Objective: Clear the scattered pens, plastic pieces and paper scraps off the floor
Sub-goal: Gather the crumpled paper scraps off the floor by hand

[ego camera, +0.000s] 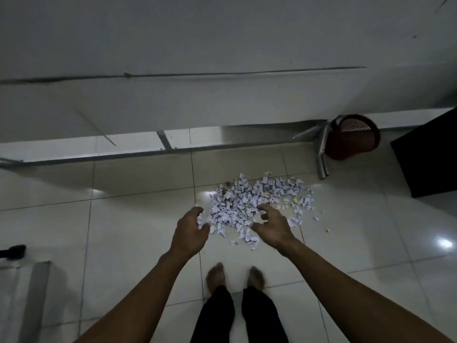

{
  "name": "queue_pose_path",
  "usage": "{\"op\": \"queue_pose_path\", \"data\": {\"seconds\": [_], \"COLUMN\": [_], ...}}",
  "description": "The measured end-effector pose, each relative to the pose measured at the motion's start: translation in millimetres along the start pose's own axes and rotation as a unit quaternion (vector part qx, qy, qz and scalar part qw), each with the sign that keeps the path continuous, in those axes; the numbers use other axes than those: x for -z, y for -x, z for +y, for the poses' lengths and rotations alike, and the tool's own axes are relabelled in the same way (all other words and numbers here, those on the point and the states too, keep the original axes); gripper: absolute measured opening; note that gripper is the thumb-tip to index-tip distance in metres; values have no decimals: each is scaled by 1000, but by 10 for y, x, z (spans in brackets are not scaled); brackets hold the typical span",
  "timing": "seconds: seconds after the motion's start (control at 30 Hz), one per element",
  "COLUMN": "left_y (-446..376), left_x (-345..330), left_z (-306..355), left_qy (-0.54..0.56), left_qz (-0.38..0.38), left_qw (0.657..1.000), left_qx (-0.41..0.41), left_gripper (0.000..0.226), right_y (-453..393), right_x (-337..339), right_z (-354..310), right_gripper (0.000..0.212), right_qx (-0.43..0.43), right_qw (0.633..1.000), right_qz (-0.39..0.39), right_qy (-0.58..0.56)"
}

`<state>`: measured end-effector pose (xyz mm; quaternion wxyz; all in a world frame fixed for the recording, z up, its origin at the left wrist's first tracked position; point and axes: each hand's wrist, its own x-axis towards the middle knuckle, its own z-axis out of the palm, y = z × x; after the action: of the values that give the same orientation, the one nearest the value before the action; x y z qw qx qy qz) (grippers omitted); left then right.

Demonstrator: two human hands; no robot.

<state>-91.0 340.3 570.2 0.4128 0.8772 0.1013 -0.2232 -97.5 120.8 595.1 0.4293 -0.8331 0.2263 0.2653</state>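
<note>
Your 2 hands are mid-frame, just below centre: left hand (191,230) and right hand (270,225) both w/ fingers curled and spread apart like claws, holding nothing, palms facing in toward each other. They sit at the near edge of the paper scraps (257,201), which lie in a loose heap on the tiled floor (138,219), centre-right of frame; whether fingertips touch the paper yet, can't tell. A few strays lie off the heap's lower right edge.

Handling, as a guess: scraps look tiny, crumpled, v. light, soft. They'll slip thru open fingers and scatter w/ any quick sweep. Don't pinch singly. Rake both sides of the heap inward, cup from underneath, press hands together around a clump, lift slow.

No pens or plastic pieces clearly visible; light is dim.

Further out: red mesh basket (352,137) in the upper right, tipped on its side near a metal frame leg (321,154); probably the drop spot. Your bare feet (235,276) sit lower centre.
</note>
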Motion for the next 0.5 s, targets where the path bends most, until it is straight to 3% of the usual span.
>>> {"op": "queue_pose_path", "data": {"seconds": [0.27, 0.5], "left_y": [-738, -1656], "left_x": [-779, -1961], "left_z": [-1034, -2584], "left_qy": [8, 2], "left_qz": [20, 58], "left_qw": [999, 995], "left_qx": [46, 78], "left_gripper": [46, 54], "right_y": [-968, -2276], "right_x": [-693, -1785], "right_z": [775, 2015], "right_gripper": [53, 55], "right_qx": [16, 96], "right_qw": [998, 987], "right_qz": [-14, -38], "right_qy": [59, 127]}}
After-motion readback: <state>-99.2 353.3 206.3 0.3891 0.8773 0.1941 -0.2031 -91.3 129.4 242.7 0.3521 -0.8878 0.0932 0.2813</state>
